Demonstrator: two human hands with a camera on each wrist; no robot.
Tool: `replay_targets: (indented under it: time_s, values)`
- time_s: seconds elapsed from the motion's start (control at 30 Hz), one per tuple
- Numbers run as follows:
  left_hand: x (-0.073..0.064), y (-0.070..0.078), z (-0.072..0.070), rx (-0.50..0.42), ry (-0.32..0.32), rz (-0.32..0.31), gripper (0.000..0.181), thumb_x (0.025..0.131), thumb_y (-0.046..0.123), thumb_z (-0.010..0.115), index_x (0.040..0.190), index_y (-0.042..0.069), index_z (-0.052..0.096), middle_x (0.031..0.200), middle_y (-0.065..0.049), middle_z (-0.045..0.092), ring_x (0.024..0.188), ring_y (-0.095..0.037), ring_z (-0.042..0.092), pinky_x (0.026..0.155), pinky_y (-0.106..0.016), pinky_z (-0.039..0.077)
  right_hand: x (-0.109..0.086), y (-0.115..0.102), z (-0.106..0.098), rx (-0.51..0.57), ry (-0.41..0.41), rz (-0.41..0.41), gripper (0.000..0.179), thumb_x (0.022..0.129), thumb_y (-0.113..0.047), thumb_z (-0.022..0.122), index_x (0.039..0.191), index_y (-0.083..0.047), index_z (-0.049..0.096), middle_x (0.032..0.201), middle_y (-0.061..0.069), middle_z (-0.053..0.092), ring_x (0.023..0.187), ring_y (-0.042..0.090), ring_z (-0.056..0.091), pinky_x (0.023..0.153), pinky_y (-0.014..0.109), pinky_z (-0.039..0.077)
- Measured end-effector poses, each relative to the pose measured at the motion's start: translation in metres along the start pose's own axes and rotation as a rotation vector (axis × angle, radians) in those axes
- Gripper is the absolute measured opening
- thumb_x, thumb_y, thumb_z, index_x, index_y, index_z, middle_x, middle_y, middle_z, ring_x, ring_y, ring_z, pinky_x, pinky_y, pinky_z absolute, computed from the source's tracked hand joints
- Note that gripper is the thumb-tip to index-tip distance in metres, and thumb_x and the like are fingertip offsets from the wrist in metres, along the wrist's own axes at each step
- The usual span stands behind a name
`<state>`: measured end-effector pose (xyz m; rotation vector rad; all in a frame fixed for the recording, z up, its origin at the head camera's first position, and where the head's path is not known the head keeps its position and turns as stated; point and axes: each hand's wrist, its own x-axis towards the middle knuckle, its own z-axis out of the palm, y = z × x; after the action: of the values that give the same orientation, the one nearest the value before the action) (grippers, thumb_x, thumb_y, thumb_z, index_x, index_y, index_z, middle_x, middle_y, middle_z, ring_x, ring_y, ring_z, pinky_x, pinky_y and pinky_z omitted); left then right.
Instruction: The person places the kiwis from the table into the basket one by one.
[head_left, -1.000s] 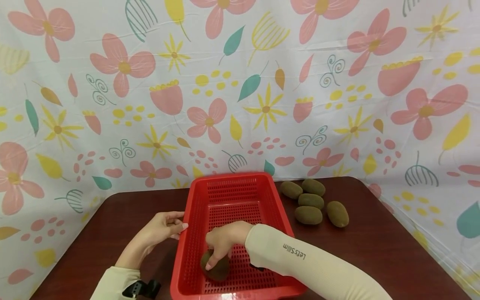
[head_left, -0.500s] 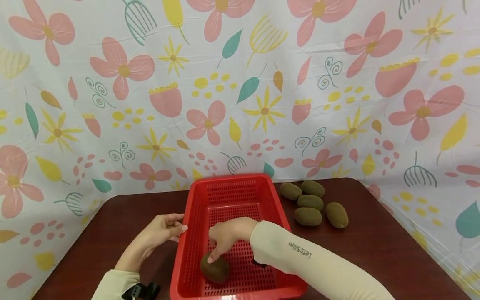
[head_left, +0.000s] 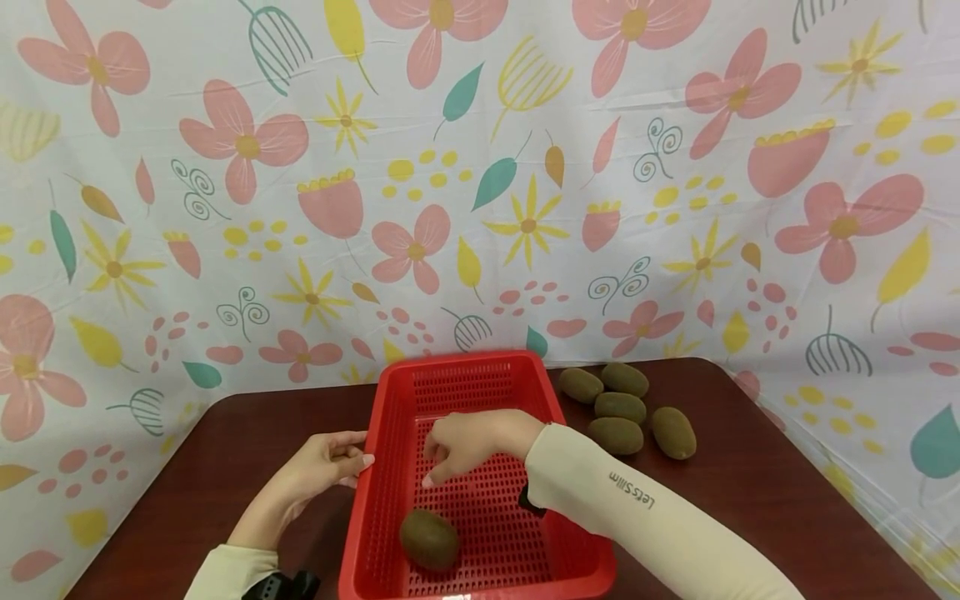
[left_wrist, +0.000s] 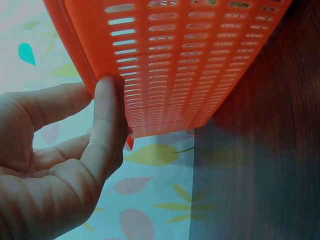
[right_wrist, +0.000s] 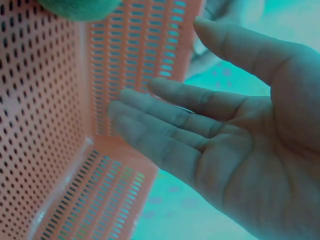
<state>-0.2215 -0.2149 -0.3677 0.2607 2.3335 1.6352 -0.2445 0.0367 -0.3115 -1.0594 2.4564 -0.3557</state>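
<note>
In the head view a red slotted plastic basket [head_left: 465, 362] stands on the table, with one brown kiwi [head_left: 429, 540] lying near its front left corner. My left hand [head_left: 326, 467] pinches the basket's left rim between thumb and fingers; the left wrist view shows these fingers at the rim, against the slotted wall [left_wrist: 165, 75]. Above the basket floor, behind the kiwi, my right hand [head_left: 476, 442] hovers with nothing in it. Its fingers are extended and the palm is bare in the right wrist view, where the kiwi [right_wrist: 80, 7] shows at the top edge.
Several more kiwis [head_left: 617, 435] lie on the dark wooden table [head_left: 750, 500] to the right of the basket, most bunched together and one slightly apart. A white floral cloth [head_left: 480, 167] hangs behind the table.
My right hand has let go of the kiwi and moved up and away from it, toward the back right. The kiwi rests on the basket floor. My left hand keeps its place on the rim.
</note>
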Motion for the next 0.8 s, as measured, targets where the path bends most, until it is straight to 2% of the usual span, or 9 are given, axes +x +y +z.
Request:
replay_targets:
  time_s: [0.13,0.33,0.5,0.63,0.8]
  values:
    - [0.0,0.0,0.0,-0.003,-0.001,0.008,0.061,0.094,0.016,0.063,0.139,-0.015,0.037,0.095,-0.012,0.06,0.085,-0.022,0.064,0.077,-0.037,0.056,-0.006,0.003,-0.011,0.025,0.021,-0.026,0.043,0.091,-0.035,0.067,0.125,-0.008,0.063,0.11,-0.003,0.066,0.099,0.007,0.06,0.086,0.026,0.051]
    - [-0.001,-0.002,0.0,-0.009,-0.008,0.021,0.061,0.095,0.017,0.062,0.14,-0.015,0.036,0.096,-0.012,0.062,0.086,-0.023,0.064,0.077,-0.037,0.056,-0.017,0.013,-0.023,0.042,0.095,-0.081,0.042,0.092,-0.033,0.066,0.126,-0.009,0.063,0.111,-0.003,0.066,0.1,0.007,0.06,0.088,0.026,0.05]
    - [0.0,-0.003,-0.001,-0.019,-0.018,0.031,0.06,0.096,0.016,0.061,0.141,-0.015,0.035,0.096,-0.012,0.062,0.087,-0.023,0.064,0.077,-0.036,0.056,-0.028,0.026,-0.03,0.076,0.181,-0.112,0.039,0.093,-0.03,0.065,0.126,-0.01,0.062,0.11,-0.004,0.066,0.102,0.009,0.06,0.092,0.031,0.049]
    - [-0.001,-0.003,-0.001,-0.025,-0.024,0.032,0.06,0.096,0.016,0.06,0.141,-0.015,0.035,0.096,-0.012,0.063,0.086,-0.023,0.065,0.077,-0.037,0.056,-0.039,0.039,-0.035,0.125,0.26,-0.147,0.039,0.094,-0.027,0.063,0.128,-0.007,0.06,0.115,0.001,0.065,0.106,0.014,0.06,0.094,0.036,0.049]
    - [0.0,-0.003,-0.002,-0.032,-0.025,0.031,0.06,0.096,0.016,0.06,0.141,-0.015,0.034,0.097,-0.013,0.063,0.086,-0.024,0.065,0.078,-0.037,0.056,-0.051,0.062,-0.041,0.168,0.355,-0.147,0.038,0.095,-0.023,0.062,0.128,-0.005,0.06,0.116,0.005,0.065,0.107,0.018,0.062,0.093,0.037,0.05]
